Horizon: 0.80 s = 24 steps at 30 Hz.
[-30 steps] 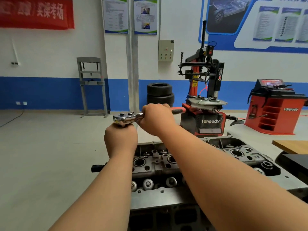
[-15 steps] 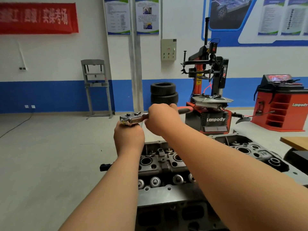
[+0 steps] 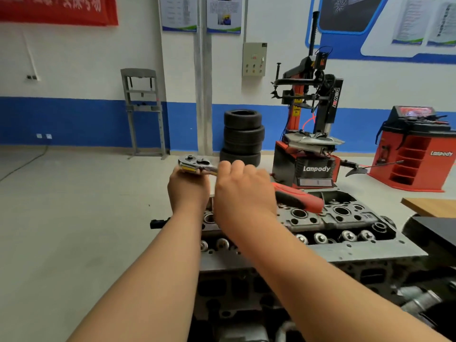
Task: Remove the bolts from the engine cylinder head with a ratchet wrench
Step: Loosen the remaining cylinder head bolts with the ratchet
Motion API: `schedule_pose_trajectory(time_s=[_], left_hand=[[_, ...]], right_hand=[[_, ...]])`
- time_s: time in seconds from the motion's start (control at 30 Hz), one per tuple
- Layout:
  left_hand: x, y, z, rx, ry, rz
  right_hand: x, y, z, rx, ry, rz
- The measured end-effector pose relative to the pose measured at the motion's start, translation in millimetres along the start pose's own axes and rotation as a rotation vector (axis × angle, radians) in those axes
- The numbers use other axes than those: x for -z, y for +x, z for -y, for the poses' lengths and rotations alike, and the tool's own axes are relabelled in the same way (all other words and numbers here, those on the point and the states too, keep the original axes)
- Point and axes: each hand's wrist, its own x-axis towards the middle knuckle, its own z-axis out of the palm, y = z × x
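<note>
Steel ratchet wrench (image 3: 297, 198) lies crosswise, head left; left hand (image 3: 188, 191), right hand (image 3: 244, 193) grip it.

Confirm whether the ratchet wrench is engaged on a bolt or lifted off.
Cannot tell: the left hand grips just under the ratchet wrench head, hiding what lies beneath it.

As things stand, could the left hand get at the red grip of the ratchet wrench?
Probably not directly. The left hand holds the ratchet wrench under its head, and the right hand grips the handle between it and the red grip; it would have to let go and cross over.
</note>
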Motion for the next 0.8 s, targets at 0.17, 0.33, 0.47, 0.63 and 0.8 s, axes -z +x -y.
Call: schedule_pose_trajectory(time_s=[0.17, 0.33, 0.47, 0.63, 0.8], left_hand=[[3, -7, -4, 0.076, -0.144, 0.058], [9, -8, -2, 0.163, -0.295, 0.09], [9, -6, 1, 0.174, -0.295, 0.065], [3, -6, 0, 0.135, -0.2, 0.03], [-1, -10, -6, 0.099, -0.118, -0.043]], right_hand=[[-25, 40, -25, -0.09, 0.18, 0.075], [-52, 98, -12, -0.002, 0.136, 0.228], [-52, 115, 2, 0.134, 0.273, 0.271], [-35, 96, -12, 0.106, -0.036, 0.273], [-5, 40, -29, 0.0, 0.038, 0.275]])
